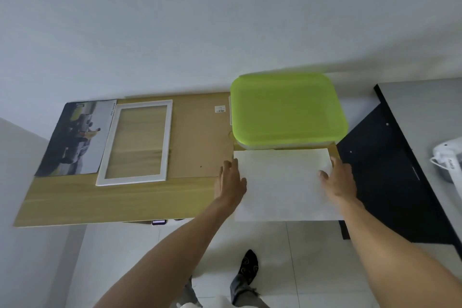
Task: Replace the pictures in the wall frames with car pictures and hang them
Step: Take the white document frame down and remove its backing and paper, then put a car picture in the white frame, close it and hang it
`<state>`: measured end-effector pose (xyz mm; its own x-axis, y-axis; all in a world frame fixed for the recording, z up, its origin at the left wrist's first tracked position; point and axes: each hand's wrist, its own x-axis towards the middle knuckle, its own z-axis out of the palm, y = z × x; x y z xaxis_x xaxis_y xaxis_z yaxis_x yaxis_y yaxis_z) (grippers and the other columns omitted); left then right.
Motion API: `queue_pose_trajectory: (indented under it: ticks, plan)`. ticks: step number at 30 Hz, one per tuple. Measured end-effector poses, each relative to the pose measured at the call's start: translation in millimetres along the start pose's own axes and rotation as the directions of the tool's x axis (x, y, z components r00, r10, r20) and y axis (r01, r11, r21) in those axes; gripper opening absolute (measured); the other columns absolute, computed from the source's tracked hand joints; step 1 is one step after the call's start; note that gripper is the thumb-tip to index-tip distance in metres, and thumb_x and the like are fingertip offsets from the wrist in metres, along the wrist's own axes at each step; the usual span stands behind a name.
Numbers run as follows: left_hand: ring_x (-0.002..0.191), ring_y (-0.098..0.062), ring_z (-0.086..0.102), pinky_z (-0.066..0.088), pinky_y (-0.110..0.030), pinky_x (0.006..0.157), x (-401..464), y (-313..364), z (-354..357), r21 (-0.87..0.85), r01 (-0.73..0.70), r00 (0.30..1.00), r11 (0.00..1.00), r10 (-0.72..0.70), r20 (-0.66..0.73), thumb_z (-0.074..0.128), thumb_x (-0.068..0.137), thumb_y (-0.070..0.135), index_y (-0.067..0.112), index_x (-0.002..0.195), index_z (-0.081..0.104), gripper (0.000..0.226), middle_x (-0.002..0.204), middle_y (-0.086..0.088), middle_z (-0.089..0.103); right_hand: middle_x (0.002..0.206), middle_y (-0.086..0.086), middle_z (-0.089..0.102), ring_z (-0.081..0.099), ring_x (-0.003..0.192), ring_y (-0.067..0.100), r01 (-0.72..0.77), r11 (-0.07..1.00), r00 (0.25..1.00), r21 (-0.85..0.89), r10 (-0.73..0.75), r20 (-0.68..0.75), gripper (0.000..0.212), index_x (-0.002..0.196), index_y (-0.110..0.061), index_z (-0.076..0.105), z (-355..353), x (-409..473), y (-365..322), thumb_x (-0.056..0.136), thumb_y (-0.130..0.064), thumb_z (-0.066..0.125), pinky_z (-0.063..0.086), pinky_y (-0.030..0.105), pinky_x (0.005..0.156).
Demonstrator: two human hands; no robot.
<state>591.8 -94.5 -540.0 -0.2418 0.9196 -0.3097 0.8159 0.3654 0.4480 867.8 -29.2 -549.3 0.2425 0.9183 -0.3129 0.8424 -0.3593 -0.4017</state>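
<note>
Both hands on a white sheet (282,182) at the bench (75,202) front edge, just below a green-lidded box (287,107). Left hand (231,182) flat on its left edge, fingers straight, together. Right hand (340,180) at right edge, fingers relaxed, slightly apart. Further left: brown backing board (200,137), empty white frame (136,142), car picture (75,137) beside it.

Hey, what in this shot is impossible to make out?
- White sheet, head view: blank side up; its printed face, if any, is hidden.
- Green-lidded box: opaque lid hides the contents.
- Sticker on the brown backing board: text too small.
- Right hand: grip under the sheet's edge unclear.
</note>
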Motion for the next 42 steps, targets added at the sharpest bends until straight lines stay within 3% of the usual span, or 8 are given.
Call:
queue_pose_trajectory:
  ticks: [3,6,20,27,31,34,36,42]
  plan:
    - [0.139,-0.025,0.027,0.040,-0.038,0.104,-15,-5,11,0.178,-0.199,0.979,0.964,0.188,0.079,0.054,0.097,0.035,0.015,0.150,0.027,0.063,0.153,-0.007,0.025,0.131,0.019,0.052,0.052,0.118,0.040,0.231,0.949,0.964,-0.213,-0.252,-0.080,0.054,0.137,-0.010,0.049,12,-10,9,0.090,-0.030,0.069,0.048,0.049,0.092]
    - [0.145,-0.026,0.017,0.033,-0.038,0.109,-21,-9,21,0.226,-0.301,0.946,0.927,0.261,0.190,0.050,0.098,0.041,0.014,0.149,0.031,0.061,0.159,-0.009,0.017,0.140,0.013,0.052,0.050,0.127,0.035,0.470,0.840,0.878,-0.272,-0.477,0.045,0.048,0.135,-0.016,0.056,31,-18,19,0.091,-0.033,0.066,0.047,0.047,0.099]
    - [0.146,-0.026,0.016,0.041,-0.041,0.103,-17,-2,34,0.214,-0.307,0.944,0.927,0.269,0.190,0.053,0.097,0.039,0.011,0.145,0.038,0.058,0.158,-0.011,0.016,0.154,0.007,0.037,0.037,0.140,0.028,0.440,0.855,0.898,-0.276,-0.412,0.154,0.046,0.141,-0.023,0.049,29,-15,16,0.098,-0.036,0.055,0.038,0.040,0.107]
    - [0.141,-0.033,0.028,0.033,-0.043,0.111,-13,-10,26,0.174,-0.383,0.924,0.907,0.370,0.100,0.056,0.096,0.038,0.006,0.141,0.045,0.056,0.153,-0.017,0.031,0.146,0.010,0.050,0.051,0.130,0.031,0.477,0.834,0.878,-0.277,-0.467,0.104,0.048,0.137,-0.015,0.055,21,-22,6,0.093,-0.035,0.063,0.044,0.045,0.102]
    - [0.134,-0.031,0.039,0.033,-0.039,0.109,-9,-23,2,0.183,-0.349,0.936,0.919,0.353,0.010,0.058,0.093,0.042,0.005,0.137,0.046,0.059,0.144,-0.013,0.043,0.136,0.009,0.059,0.058,0.120,0.032,0.551,0.798,0.833,-0.245,-0.543,0.106,0.048,0.131,-0.011,0.059,21,-32,-20,0.091,-0.036,0.066,0.046,0.045,0.098]
    - [0.133,-0.025,0.039,0.035,-0.036,0.108,-3,-44,-22,0.125,-0.285,0.956,0.950,0.291,-0.028,0.058,0.091,0.045,0.008,0.138,0.045,0.061,0.142,-0.007,0.044,0.124,0.008,0.065,0.065,0.108,0.031,0.596,0.775,0.803,-0.210,-0.585,0.119,0.052,0.123,-0.010,0.064,30,-41,-54,0.087,-0.046,0.056,0.050,0.043,0.090]
    - [0.133,-0.022,0.038,0.037,-0.036,0.108,-1,-64,-41,0.096,-0.244,0.968,0.965,0.248,-0.041,0.059,0.090,0.047,0.011,0.140,0.043,0.065,0.143,-0.005,0.043,0.117,0.008,0.068,0.068,0.101,0.030,0.655,0.732,0.756,-0.190,-0.633,0.165,0.059,0.117,-0.009,0.067,42,-48,-81,0.082,-0.052,0.047,0.053,0.043,0.085]
    - [0.128,-0.023,0.044,0.044,-0.038,0.098,2,-147,-109,0.034,-0.081,0.987,0.996,0.085,-0.133,0.056,0.091,0.051,0.012,0.139,0.044,0.063,0.139,-0.003,0.046,0.116,0.005,0.068,0.068,0.098,0.027,0.794,0.583,0.607,-0.170,-0.757,0.239,0.061,0.120,-0.012,0.066,82,-74,-189,0.085,-0.056,0.042,0.054,0.038,0.081]
